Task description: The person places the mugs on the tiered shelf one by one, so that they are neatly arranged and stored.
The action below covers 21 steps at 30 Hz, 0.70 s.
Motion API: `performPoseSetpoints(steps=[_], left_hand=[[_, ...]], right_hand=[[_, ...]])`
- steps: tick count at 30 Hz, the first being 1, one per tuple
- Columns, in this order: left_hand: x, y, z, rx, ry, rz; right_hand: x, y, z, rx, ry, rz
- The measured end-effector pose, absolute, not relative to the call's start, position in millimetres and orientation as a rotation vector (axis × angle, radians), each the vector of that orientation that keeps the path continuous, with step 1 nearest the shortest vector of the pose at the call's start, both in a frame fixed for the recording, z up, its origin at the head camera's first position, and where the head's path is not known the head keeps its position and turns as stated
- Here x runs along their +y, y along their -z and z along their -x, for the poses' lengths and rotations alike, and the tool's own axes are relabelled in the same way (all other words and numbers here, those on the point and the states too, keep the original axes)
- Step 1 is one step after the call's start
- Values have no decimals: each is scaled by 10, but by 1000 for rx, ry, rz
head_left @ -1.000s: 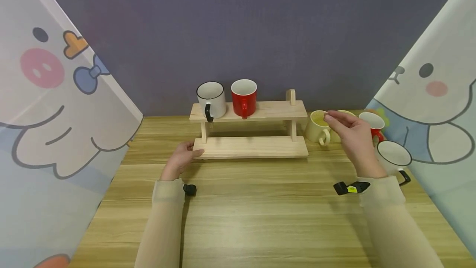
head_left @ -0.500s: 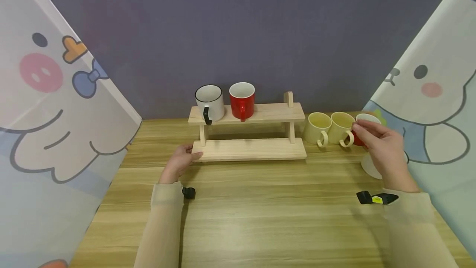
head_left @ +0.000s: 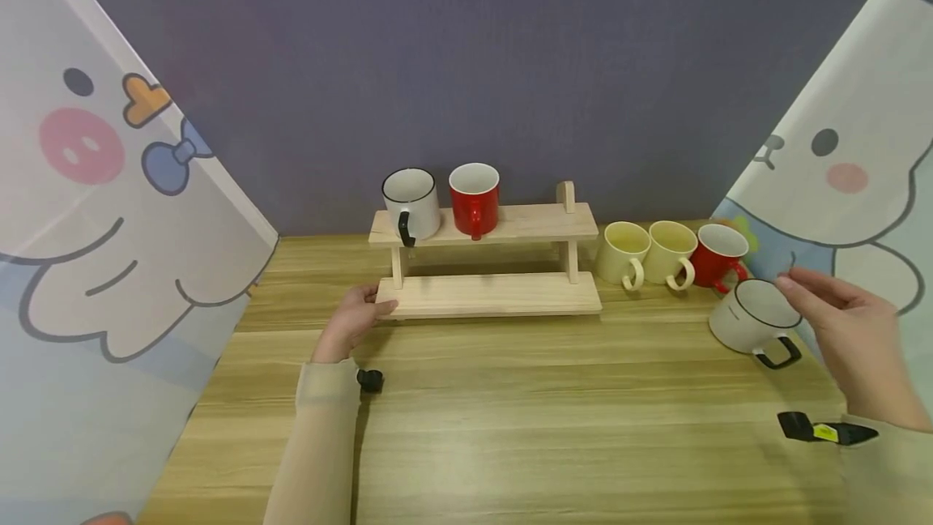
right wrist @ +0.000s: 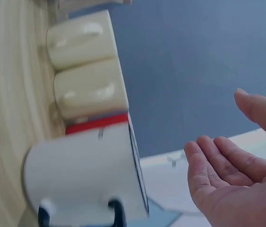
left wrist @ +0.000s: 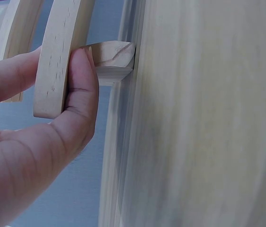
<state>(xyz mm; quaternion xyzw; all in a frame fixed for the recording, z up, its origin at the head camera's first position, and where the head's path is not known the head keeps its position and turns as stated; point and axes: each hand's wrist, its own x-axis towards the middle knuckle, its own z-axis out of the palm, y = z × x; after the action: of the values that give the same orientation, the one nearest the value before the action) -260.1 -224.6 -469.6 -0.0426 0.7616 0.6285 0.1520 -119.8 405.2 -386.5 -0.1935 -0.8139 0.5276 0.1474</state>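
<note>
My left hand (head_left: pixel 351 321) pinches the left end of the lower board of a two-tier wooden shelf (head_left: pixel 488 296). In the left wrist view, the thumb lies on one face of the board (left wrist: pixel 55 61) and a finger goes behind it. On the upper tier stand a white mug with a black rim (head_left: pixel 421 215) and a red mug (head_left: pixel 466 213). My right hand (head_left: pixel 856 330) hovers at the right side of another white mug (head_left: pixel 736 324), which has a black handle. In the right wrist view, its thumb and fingers are apart with nothing between them.
Two pale yellow mugs (head_left: pixel 615 258) and a second red mug (head_left: pixel 710 259) stand in a row right of the shelf. A grey wall (head_left: pixel 466 55) rises behind the wooden table (head_left: pixel 510 411). Cartoon-printed panels (head_left: pixel 867 209) flank both sides.
My right hand has moved right and toward me, from above the yellow mugs past the red mug to the white mug. My left hand has kept its hold on the shelf.
</note>
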Motion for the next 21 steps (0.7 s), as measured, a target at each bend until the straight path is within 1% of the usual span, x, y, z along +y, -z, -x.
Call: performPoseSetpoints(steps=[3,10,14,18,21], left_hand=[[-2254,4706,2603,2183,-1808,122],[-2269,4723,2604,2179,-1818,106],[-2259,4717,2609,2178,-1811,108],[-2258,4718,2615,2172,-1812,111],[-2260,4721,2620,2163,-1824,99]], right_hand=[[4137,3919,1127,-2288,-1551,565],[4316,4105,957,-2421,-1397,691],[4413,4240,863,-2367,-1480,740],[4511,4345,839,-2358,-1529,715],[4568,4383,858,-2559,-1454,685]])
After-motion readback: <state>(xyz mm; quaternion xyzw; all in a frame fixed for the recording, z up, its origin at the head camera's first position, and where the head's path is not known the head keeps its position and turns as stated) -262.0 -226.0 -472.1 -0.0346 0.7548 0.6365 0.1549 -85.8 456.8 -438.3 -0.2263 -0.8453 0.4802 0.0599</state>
